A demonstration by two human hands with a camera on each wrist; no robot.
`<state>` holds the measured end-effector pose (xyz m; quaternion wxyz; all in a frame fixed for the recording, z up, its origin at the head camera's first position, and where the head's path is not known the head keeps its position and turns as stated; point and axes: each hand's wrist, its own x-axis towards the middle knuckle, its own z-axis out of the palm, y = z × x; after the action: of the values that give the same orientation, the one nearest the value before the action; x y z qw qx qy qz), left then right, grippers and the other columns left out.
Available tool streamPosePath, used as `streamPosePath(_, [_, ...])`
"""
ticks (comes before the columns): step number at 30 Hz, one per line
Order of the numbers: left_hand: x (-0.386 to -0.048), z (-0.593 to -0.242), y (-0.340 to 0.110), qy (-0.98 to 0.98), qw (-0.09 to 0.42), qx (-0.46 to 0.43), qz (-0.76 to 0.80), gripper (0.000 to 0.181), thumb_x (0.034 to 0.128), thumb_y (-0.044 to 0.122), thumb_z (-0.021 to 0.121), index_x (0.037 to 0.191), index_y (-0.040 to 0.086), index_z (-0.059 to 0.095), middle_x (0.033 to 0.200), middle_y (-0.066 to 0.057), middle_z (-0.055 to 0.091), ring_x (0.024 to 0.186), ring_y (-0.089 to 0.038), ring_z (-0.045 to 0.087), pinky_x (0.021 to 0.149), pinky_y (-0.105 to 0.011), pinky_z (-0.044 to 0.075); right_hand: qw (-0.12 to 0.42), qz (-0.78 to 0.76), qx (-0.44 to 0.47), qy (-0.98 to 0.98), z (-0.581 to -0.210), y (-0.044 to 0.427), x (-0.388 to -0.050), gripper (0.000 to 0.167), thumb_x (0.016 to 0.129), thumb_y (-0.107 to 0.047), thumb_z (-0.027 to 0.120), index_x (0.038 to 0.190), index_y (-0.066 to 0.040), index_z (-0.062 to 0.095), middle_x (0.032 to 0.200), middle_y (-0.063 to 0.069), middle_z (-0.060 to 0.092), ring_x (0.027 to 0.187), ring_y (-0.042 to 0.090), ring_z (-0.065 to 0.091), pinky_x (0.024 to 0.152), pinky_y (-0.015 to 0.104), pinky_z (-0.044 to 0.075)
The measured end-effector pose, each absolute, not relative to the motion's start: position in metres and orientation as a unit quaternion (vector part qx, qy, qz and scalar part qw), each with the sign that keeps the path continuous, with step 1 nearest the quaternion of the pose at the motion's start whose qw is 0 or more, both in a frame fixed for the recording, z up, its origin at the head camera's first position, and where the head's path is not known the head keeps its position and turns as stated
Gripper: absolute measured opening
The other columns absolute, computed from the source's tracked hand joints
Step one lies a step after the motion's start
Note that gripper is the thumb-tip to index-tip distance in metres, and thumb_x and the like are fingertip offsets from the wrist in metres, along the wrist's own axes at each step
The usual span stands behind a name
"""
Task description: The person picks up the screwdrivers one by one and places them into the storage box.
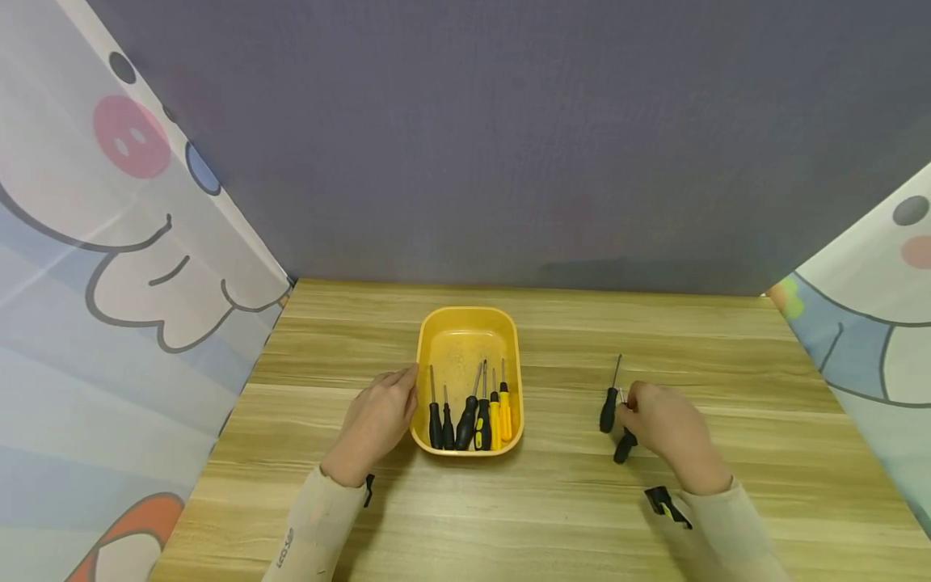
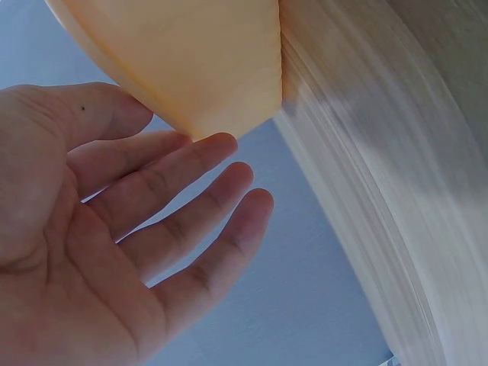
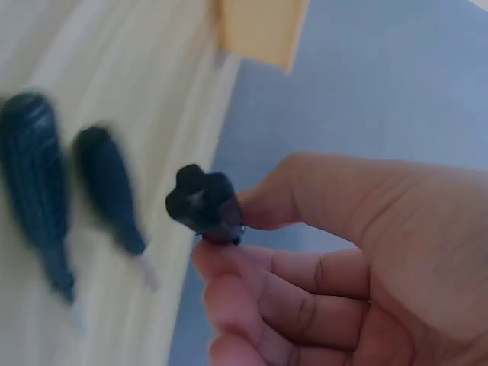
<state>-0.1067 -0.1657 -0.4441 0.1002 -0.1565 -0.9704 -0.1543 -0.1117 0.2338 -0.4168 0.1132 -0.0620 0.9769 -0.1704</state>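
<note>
Already six screwdrivers [image 1: 467, 426] lie in the bin [image 1: 469, 309]; two others [image 3: 107, 183] remain on the table [image 1: 560, 509], the right hand [image 1: 672, 428] pinches another [image 3: 204, 200], and the left hand [image 1: 378, 411] spreads beside the bin.

We see a light, wood-grained desk [image 1: 553, 509] with darker streaks running from side to side. On it we find a yellow tray [image 1: 469, 319], open side up, near the middle. Well to its right, a dark-handled screwdriver [image 3: 34, 164] and a second screwdriver [image 3: 109, 187] lie side by side, not touching.
</note>
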Motion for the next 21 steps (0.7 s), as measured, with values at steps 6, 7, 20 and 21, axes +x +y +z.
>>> streamPosePath(6, [-0.107,-0.444,-0.166,-0.972,0.092,-0.153,-0.155,0.040,0.0982,0.011,0.062,0.135,-0.005,0.059,0.128,-0.018,0.065,0.112,-0.037,0.063,0.091,-0.049,0.055,0.069,-0.179,-0.106,0.976,-0.405,0.200,-0.121,0.022,0.092,-0.015,0.062,0.071,-0.011,0.054,0.053,-0.004,0.037,0.046,0.009,0.029,0.044,0.025,0.027])
streamPosePath(7, [-0.107,-0.444,-0.166,-0.972,0.092,-0.153,-0.156,0.040,0.0982,0.011,0.062,0.135,-0.005,0.059,0.128,-0.018,0.065,0.112,-0.037,0.063,0.092,-0.049,0.055,0.065,-0.184,-0.110,0.975,-0.402,0.194,-0.122,0.022,0.091,-0.014,0.061,0.071,-0.011,0.054,0.053,-0.004,0.037,0.045,0.009,0.029,0.044,0.025,0.026])
streamPosePath(20, [-0.107,-0.445,-0.166,-0.973,0.085,-0.148,-0.158,0.040,0.0990,0.012,0.060,0.136,-0.003,0.059,0.130,-0.017,0.064,0.114,-0.036,0.062,0.092,-0.050,0.054,0.060,-0.189,-0.160,0.967,-0.387,0.113,-0.139,0.025,0.089,-0.018,0.068,0.068,-0.012,0.056,0.054,-0.003,0.045,0.045,0.010,0.037,0.044,0.024,0.032])
streamPosePath(21, [-0.107,-0.445,-0.166,-0.972,0.086,-0.149,-0.159,0.040,0.0988,0.012,0.061,0.136,-0.003,0.059,0.130,-0.017,0.064,0.114,-0.036,0.062,0.092,-0.050,0.054,0.063,-0.193,-0.163,0.966,-0.388,0.107,-0.138,0.029,0.089,-0.018,0.068,0.065,-0.013,0.054,0.052,-0.004,0.042,0.044,0.009,0.035,0.043,0.023,0.030])
